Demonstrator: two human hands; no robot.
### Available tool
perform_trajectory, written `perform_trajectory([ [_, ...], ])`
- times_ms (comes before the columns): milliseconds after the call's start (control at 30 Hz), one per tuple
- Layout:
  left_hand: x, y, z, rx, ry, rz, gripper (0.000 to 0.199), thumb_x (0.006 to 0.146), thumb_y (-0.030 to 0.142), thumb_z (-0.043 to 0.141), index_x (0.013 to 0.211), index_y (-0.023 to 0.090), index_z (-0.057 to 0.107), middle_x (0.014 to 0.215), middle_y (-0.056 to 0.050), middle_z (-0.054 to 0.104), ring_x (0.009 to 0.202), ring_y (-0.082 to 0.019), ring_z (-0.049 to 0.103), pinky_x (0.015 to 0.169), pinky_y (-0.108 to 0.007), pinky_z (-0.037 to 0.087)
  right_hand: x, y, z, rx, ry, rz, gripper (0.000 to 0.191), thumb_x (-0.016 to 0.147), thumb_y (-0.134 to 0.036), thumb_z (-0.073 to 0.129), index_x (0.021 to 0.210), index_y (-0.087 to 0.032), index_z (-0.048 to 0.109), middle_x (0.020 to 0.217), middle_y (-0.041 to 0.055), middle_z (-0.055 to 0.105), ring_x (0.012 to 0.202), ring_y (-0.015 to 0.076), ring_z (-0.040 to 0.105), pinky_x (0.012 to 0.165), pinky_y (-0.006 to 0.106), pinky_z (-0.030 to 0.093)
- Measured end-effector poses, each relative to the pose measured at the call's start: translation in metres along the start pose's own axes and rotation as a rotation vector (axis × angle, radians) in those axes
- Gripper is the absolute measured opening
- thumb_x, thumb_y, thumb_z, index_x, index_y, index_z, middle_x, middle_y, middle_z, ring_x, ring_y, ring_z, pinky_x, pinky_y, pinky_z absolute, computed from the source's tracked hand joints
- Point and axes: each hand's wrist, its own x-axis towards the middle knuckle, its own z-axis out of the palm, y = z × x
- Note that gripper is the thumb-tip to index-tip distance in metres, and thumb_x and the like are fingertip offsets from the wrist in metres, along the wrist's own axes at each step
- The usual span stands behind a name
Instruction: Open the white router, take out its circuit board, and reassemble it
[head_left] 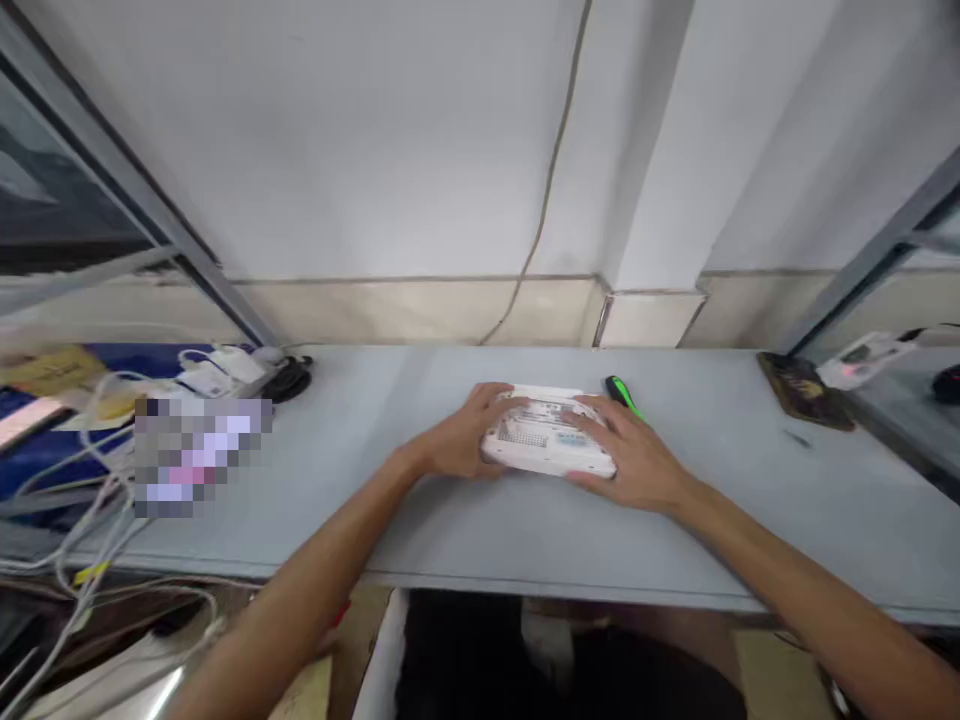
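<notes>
A white plastic device housing [551, 435], flat with rounded corners, is held over the middle of the table. One face shows a grid of small holes, a bluish label and some recesses. My left hand [472, 432] is closed around its left end, fingers over the top face and thumb at the near edge. My right hand [630, 455] grips the right end in the same way. Just beyond my right hand lies a black and green screwdriver [622, 392], its far part hidden by the hand. Small details on the housing are blurred.
Chargers [217, 370], a coiled black cable [289, 380] and loose white cables [112, 480] crowd the left. At right lie a dark patterned flat item [804, 390], a white device [862, 360] and a small dark piece [797, 438]. A cable [551, 170] hangs down the wall.
</notes>
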Motion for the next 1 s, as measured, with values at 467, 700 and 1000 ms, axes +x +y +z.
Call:
perform_trajectory([
  [467,0.007,0.001,0.008,0.225,0.440,0.167,0.057,0.096,0.047,0.072,0.144,0.021,0.054,0.135,-0.016,0.072,0.125,-0.029,0.071,0.099,-0.042,0.062,0.006,0.005,-0.017,0.285,0.190,0.126,0.060,0.091,-0.050,0.075,0.145,-0.032,0.054,0.145,0.0078,0.066,0.133,0.0332,0.063,0.114,0.059,0.051],
  [700,0.010,0.006,0.002,0.209,0.437,0.099,0.056,0.095,0.055,0.070,0.139,0.022,0.059,0.133,-0.013,0.074,0.119,-0.028,0.073,0.094,-0.039,0.062,0.007,0.016,-0.016,0.279,0.257,0.096,0.053,0.093,-0.040,0.075,0.143,-0.031,0.059,0.137,0.0071,0.072,0.125,0.0289,0.070,0.106,0.050,0.059],
  [1000,0.015,0.011,0.000,0.241,0.468,0.075,0.055,0.092,0.061,0.071,0.130,0.021,0.068,0.125,-0.012,0.077,0.110,-0.027,0.077,0.092,-0.036,0.061,0.009,0.017,-0.020,0.296,0.271,0.110,0.050,0.092,-0.045,0.076,0.139,-0.031,0.064,0.135,0.0053,0.073,0.123,0.0291,0.070,0.105,0.049,0.058],
])
